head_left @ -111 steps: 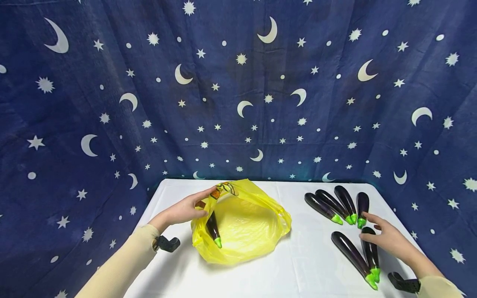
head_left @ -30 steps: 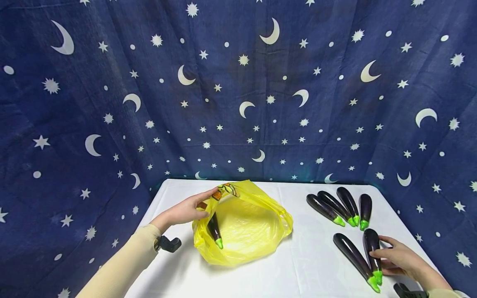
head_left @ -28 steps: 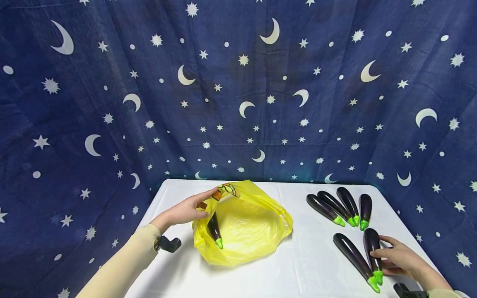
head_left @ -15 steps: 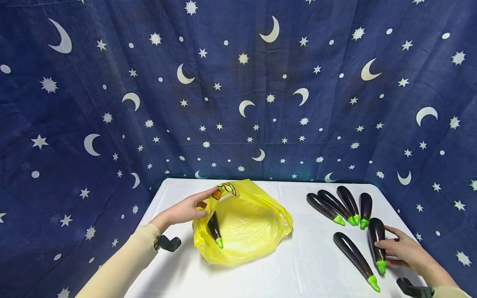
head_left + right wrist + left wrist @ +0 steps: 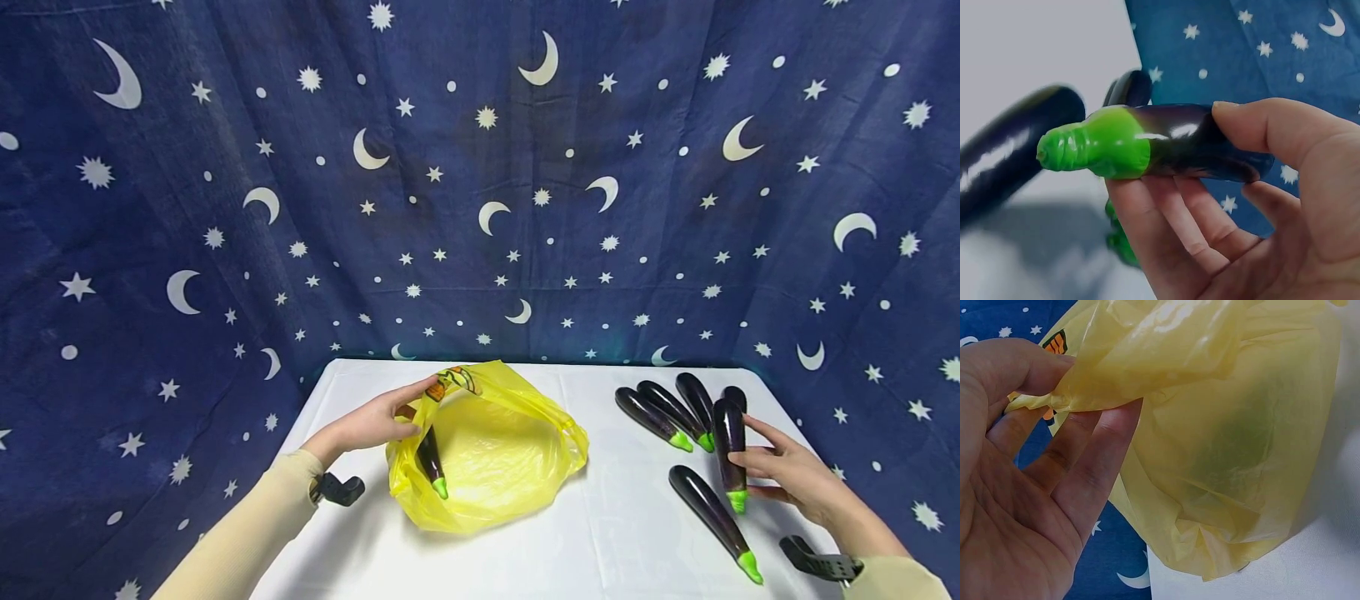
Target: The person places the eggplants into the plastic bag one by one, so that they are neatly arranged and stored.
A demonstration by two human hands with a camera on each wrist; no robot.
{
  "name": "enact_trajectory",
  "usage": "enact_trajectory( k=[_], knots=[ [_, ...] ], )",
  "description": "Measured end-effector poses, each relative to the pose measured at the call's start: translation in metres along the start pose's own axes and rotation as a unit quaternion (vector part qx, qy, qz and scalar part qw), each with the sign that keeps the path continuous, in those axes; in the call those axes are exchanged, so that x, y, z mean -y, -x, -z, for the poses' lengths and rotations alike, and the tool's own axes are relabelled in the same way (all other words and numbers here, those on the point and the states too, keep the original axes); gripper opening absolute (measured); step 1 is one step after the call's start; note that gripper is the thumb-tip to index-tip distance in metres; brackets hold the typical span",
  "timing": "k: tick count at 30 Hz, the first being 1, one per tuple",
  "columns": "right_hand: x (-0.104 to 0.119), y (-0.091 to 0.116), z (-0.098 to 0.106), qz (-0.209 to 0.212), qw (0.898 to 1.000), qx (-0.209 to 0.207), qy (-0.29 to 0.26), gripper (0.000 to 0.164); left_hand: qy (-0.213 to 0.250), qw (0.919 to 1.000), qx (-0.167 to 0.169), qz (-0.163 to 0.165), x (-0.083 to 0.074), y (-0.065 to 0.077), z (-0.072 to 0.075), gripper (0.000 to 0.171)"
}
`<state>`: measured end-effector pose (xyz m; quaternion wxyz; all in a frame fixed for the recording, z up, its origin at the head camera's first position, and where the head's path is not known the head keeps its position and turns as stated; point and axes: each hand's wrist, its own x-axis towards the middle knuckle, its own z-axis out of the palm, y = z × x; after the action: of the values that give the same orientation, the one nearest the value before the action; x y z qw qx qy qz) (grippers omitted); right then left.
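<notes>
My left hand [image 5: 375, 423] pinches the left rim of a yellow plastic bag [image 5: 510, 475], whose mouth gapes toward me. Inside, against the left wall, lies an eggplant [image 5: 430, 462] with a green stem, its upper end hidden by the bag's edge. On the right, my right hand [image 5: 802, 483] holds another eggplant [image 5: 726, 442] between thumb and fingers, lifted off the table. The right wrist view shows its bright green stem end [image 5: 1094, 147] pointing away from the palm. One single eggplant [image 5: 711, 517] lies on the cloth just left of that hand.
Behind the held eggplant, several more eggplants [image 5: 651, 417] lie fanned out at the back right, two partly covered by it. A white cloth covers the table [image 5: 600, 533]. A blue curtain [image 5: 465, 208] with moons and stars hangs behind and at both sides.
The right hand has reached down, taken the eggplant that lay beside the single one, and lifted it, first rightward, then back and left. The left hand and bag have stayed put.
</notes>
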<state>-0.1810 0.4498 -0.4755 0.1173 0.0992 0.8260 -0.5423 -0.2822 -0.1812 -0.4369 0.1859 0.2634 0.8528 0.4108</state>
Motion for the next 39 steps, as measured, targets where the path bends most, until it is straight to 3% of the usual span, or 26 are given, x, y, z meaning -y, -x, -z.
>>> enact_trajectory(
  k=[9,20,27,32,39],
  knots=[
    [0.024,-0.002,-0.024,0.065,0.995,0.029,-0.070,0.096,0.005,1.0000,-0.003,0.008,-0.002,0.000,0.000,0.083],
    [0.054,-0.003,-0.057,0.137,0.977,0.101,-0.132,0.088,0.000,1.0000,-0.002,-0.003,-0.004,-0.001,0.001,0.083],
    [0.069,-0.008,-0.083,0.145,0.964,0.160,-0.158,0.086,0.004,1.0000,-0.003,0.004,-0.003,0.000,0.000,0.083],
    [0.079,-0.013,-0.100,0.158,0.949,0.203,-0.183,0.085,0.009,1.0000,-0.002,0.001,-0.003,0.000,-0.001,0.082],
    [0.088,-0.021,-0.123,0.171,0.937,0.236,-0.191,0.083,0.001,1.0000,-0.001,-0.002,-0.003,0.000,0.000,0.082]
  ],
)
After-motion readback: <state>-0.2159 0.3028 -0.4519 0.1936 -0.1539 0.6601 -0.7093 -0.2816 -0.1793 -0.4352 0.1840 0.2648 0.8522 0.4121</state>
